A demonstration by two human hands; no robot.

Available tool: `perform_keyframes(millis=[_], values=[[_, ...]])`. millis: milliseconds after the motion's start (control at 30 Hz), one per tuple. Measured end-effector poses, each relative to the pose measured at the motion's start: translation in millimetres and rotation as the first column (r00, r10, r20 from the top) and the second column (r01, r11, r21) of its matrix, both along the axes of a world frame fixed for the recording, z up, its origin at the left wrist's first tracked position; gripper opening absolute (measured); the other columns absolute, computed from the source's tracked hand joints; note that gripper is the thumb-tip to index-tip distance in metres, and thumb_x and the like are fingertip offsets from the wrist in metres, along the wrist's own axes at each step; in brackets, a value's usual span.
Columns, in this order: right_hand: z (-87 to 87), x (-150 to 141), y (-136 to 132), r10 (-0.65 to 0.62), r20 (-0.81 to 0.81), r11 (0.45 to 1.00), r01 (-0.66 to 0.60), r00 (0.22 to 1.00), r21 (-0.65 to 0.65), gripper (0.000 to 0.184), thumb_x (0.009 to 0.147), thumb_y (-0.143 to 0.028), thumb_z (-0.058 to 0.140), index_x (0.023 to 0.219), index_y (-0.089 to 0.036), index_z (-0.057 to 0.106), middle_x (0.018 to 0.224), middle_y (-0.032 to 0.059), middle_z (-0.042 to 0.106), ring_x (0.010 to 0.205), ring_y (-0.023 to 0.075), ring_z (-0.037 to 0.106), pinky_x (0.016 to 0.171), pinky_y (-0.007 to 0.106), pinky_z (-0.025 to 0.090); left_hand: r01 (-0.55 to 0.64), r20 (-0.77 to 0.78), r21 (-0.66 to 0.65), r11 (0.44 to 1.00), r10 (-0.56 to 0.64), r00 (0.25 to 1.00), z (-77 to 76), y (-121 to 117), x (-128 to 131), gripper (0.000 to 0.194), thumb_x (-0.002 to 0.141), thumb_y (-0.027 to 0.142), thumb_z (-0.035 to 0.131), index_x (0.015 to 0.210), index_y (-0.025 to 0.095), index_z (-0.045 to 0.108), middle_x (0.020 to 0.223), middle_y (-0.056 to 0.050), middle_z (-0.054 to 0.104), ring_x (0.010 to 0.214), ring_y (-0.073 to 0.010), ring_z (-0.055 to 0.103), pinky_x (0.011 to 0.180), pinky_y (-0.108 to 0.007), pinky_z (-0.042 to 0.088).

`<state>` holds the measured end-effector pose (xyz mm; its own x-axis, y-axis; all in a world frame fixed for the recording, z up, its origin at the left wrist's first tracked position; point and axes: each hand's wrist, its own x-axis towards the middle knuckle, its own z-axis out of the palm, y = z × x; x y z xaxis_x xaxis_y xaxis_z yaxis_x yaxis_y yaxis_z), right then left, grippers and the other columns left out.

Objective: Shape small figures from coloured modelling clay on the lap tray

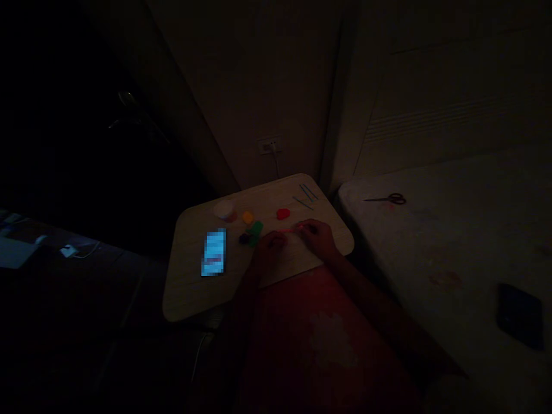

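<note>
Dim light leaves much detail hidden. Over the near right part of a small pale table [190, 299], my left hand [271, 244] and my right hand [314, 231] are close together, fingers closed. A thin red strip [287, 231] runs between them, with one end at each hand's fingertips. Just beyond lies a bright red lump [283, 214], apart from both hands. Left of my left hand sit a green piece [255, 228] and a small dark piece [244, 238]. A yellow-orange lump [247, 217] lies farther back.
A lit phone [214, 253] lies on the table's left, with a pale cup [224, 210] behind it. Several thin sticks [309, 192] are at the back right. Scissors [390, 199] and a dark flat object [520, 316] rest on the pale surface to the right. A plug sits in a wall socket [269, 146].
</note>
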<state>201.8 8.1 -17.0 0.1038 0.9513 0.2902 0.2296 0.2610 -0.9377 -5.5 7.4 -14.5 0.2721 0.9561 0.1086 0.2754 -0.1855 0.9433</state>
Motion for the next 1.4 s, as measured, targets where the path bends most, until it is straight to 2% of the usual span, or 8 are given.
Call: perform_keyframes(millis=[167, 367, 467, 633, 733, 900, 1200, 1400], values=[[1.1, 0, 0, -0.010, 0.023, 1.000, 0.010, 1.000, -0.005, 0.024, 0.087, -0.039, 0.067, 0.088, -0.019, 0.079, 0.089, 0.0079, 0.078, 0.078, 0.0216, 0.069, 0.072, 0.031, 0.051, 0.001, 0.050, 0.040, 0.999, -0.003, 0.999, -0.6, 1, -1, 0.024, 0.092, 0.037, 0.056, 0.092, 0.017, 0.068, 0.086, -0.004, 0.069, 0.077, -0.0156, 0.060, 0.071, -0.026, 0.047], [-2.4, 0, 1, 0.011, 0.014, 1.000, -0.011, 1.000, -0.018, 0.025, 0.087, -0.041, 0.066, 0.089, -0.019, 0.079, 0.088, 0.0073, 0.078, 0.076, 0.0208, 0.066, 0.068, 0.030, 0.049, -0.062, 0.248, -0.063, 0.996, 0.076, 0.966, -2.9, -1, 4, 0.034, 0.093, 0.044, 0.060, 0.113, 0.017, 0.063, 0.097, -0.008, 0.075, 0.069, -0.0137, 0.064, 0.059, -0.023, 0.047], [-2.8, 0, 1, 0.016, 0.017, 1.000, -0.016, 1.000, -0.019, 0.024, 0.087, -0.039, 0.066, 0.089, -0.019, 0.079, 0.086, 0.0069, 0.078, 0.075, 0.0204, 0.066, 0.069, 0.030, 0.049, -0.036, 0.240, -0.120, 0.992, 0.065, 0.969, -0.4, -4, 4, 0.038, 0.093, 0.045, 0.060, 0.117, 0.016, 0.065, 0.089, -0.006, 0.076, 0.057, -0.0107, 0.059, 0.051, -0.021, 0.043], [-2.1, 0, 0, 0.029, 0.027, 0.999, -0.029, 0.999, -0.015, 0.024, 0.088, -0.039, 0.066, 0.090, -0.019, 0.079, 0.086, 0.0065, 0.077, 0.075, 0.0201, 0.066, 0.069, 0.030, 0.048, -0.007, 0.172, -0.139, 0.990, 0.031, 0.985, 5.4, -7, 1, 0.041, 0.096, 0.044, 0.054, 0.119, 0.014, 0.069, 0.065, 0.000, 0.068, 0.040, -0.0071, 0.040, 0.041, -0.021, 0.027], [-2.5, 1, 0, 0.025, 0.021, 1.000, -0.025, 0.999, -0.015, 0.024, 0.088, -0.039, 0.066, 0.090, -0.019, 0.079, 0.086, 0.0063, 0.078, 0.075, 0.0202, 0.066, 0.069, 0.030, 0.049, -0.010, 0.180, -0.107, 0.994, 0.030, 0.983, 6.9, -8, 2, 0.041, 0.096, 0.045, 0.053, 0.115, 0.014, 0.070, 0.055, 0.003, 0.056, 0.045, -0.0086, 0.041, 0.044, -0.021, 0.028], [-3.2, 1, 0, 0.028, 0.025, 1.000, -0.028, 0.999, -0.006, 0.023, 0.089, -0.038, 0.065, 0.090, -0.020, 0.079, 0.090, 0.0060, 0.079, 0.079, 0.0212, 0.068, 0.073, 0.031, 0.051, -0.013, 0.201, -0.073, 0.997, 0.028, 0.979, 9.5, -9, 4, 0.042, 0.097, 0.053, 0.053, 0.105, 0.015, 0.071, 0.055, 0.005, 0.044, 0.048, -0.0092, 0.036, 0.046, -0.022, 0.026], [-4.8, 0, 1, 0.030, -0.013, 0.999, -0.031, 0.999, -0.020, 0.025, 0.089, -0.039, 0.064, 0.089, -0.019, 0.078, 0.088, 0.0062, 0.078, 0.080, 0.0214, 0.068, 0.074, 0.031, 0.051, 0.045, 0.315, -0.063, 0.997, -0.023, 0.949, 11.3, -7, 4, 0.046, 0.090, 0.059, 0.061, 0.104, 0.017, 0.068, 0.066, 0.002, 0.052, 0.057, -0.0118, 0.042, 0.052, -0.024, 0.031], [-3.7, 1, 1, 0.035, -0.014, 0.999, -0.035, 0.999, -0.007, 0.025, 0.089, -0.040, 0.063, 0.087, -0.019, 0.078, 0.089, 0.0068, 0.078, 0.081, 0.0215, 0.068, 0.076, 0.032, 0.051, 0.015, 0.324, 0.002, 1.000, -0.015, 0.946, 13.8, -7, 8, 0.047, 0.093, 0.061, 0.057, 0.103, 0.016, 0.068, 0.075, -0.002, 0.062, 0.062, -0.0129, 0.048, 0.058, -0.026, 0.039]])
